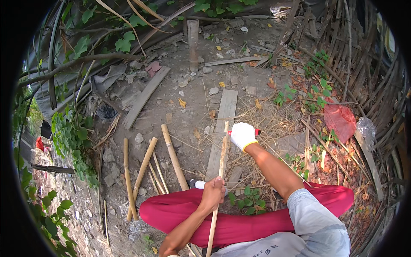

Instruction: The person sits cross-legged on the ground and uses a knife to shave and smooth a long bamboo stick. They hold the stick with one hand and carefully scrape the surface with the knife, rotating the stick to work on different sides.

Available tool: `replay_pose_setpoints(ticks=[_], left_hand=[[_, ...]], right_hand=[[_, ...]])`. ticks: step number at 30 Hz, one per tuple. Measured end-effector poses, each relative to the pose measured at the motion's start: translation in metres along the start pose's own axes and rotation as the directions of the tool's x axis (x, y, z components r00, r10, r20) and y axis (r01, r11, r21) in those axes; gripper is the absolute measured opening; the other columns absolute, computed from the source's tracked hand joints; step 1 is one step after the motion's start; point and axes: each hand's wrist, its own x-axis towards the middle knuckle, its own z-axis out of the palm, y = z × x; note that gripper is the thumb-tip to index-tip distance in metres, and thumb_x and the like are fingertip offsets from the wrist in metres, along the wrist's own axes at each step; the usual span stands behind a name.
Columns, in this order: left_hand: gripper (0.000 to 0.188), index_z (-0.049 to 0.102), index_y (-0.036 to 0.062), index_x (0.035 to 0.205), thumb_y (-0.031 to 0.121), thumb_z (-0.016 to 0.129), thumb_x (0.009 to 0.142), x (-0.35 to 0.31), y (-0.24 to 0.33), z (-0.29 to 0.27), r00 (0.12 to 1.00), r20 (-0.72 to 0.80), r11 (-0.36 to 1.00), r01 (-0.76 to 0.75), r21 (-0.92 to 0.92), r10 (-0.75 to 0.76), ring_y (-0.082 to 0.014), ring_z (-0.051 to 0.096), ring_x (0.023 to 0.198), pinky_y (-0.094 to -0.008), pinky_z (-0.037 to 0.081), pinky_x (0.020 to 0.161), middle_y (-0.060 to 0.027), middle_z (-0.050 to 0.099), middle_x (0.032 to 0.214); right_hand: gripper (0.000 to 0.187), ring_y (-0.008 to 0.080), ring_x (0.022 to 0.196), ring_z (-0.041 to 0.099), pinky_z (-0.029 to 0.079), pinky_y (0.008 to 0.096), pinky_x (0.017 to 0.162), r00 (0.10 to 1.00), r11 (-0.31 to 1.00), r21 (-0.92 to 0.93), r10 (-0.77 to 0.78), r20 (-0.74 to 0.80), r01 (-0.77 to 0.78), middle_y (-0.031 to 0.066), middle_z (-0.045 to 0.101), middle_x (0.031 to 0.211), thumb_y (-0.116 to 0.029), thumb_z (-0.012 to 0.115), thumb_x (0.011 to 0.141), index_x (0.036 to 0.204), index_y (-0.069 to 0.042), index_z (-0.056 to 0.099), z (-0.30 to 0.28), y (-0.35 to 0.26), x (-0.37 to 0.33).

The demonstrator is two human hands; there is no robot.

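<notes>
Between my crossed legs, a long split bamboo strip point(223, 158) slants up from my lap toward the middle of the view. My bare left hand point(212, 193) is closed around its middle. A white glove with a yellow cuff covers my right hand point(243, 136), which is closed on a red-handled knife point(230, 132) near the strip's far end. The thin blade appears to lie across the strip, though most of the handle is hidden by the glove. Under the strip's far part, a flat wooden board point(227, 105) rests on the ground.
Several bamboo pieces point(173, 156) lie left of my legs. Another plank point(147, 97) is farther left, and a short post point(193, 45) stands ahead. Dry shavings point(265, 113) and a red plastic bag point(339, 120) lie to the right, beside a stick fence point(364, 73).
</notes>
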Motion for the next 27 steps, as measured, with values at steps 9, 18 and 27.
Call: replay_pose_setpoints(ticks=[9,18,27], left_hand=[[0.034,0.056,0.0066,0.096,0.033,0.043,0.111,-0.040,-0.047,-0.010,0.987,0.140,0.915,-0.132,0.382,0.084,-0.0060,0.040,0.046,-0.0252,0.034,0.040,0.0018,0.048,0.066],[0.029,0.051,0.0109,0.099,0.034,0.039,0.112,-0.033,0.000,-0.015,0.998,0.051,0.998,0.050,-0.023,-0.049,-0.0041,0.030,0.049,-0.0226,0.028,0.041,0.0038,0.041,0.068],[0.030,0.051,0.0112,0.099,0.036,0.039,0.112,-0.036,0.003,-0.008,1.000,-0.006,0.999,-0.019,0.051,0.019,-0.0042,0.029,0.048,-0.0223,0.028,0.042,0.0033,0.042,0.068]], right_hand=[[0.021,0.0357,0.087,0.075,0.060,0.0435,0.076,0.962,0.963,-0.024,0.266,-0.057,-0.268,0.0212,0.075,0.092,-0.019,0.064,0.085,0.091,-0.005,0.078,0.005,0.090,0.040],[0.032,0.0392,0.099,0.072,0.057,0.0450,0.088,0.946,0.961,-0.021,0.276,0.169,-0.276,0.0236,0.073,0.103,-0.027,0.065,0.079,0.096,-0.003,0.077,-0.032,0.130,-0.020],[0.025,0.0414,0.076,0.070,0.057,0.0514,0.070,0.987,0.969,0.196,-0.158,0.017,0.152,0.0187,0.071,0.078,-0.033,0.062,0.081,0.075,-0.011,0.073,-0.048,0.007,-0.089]])
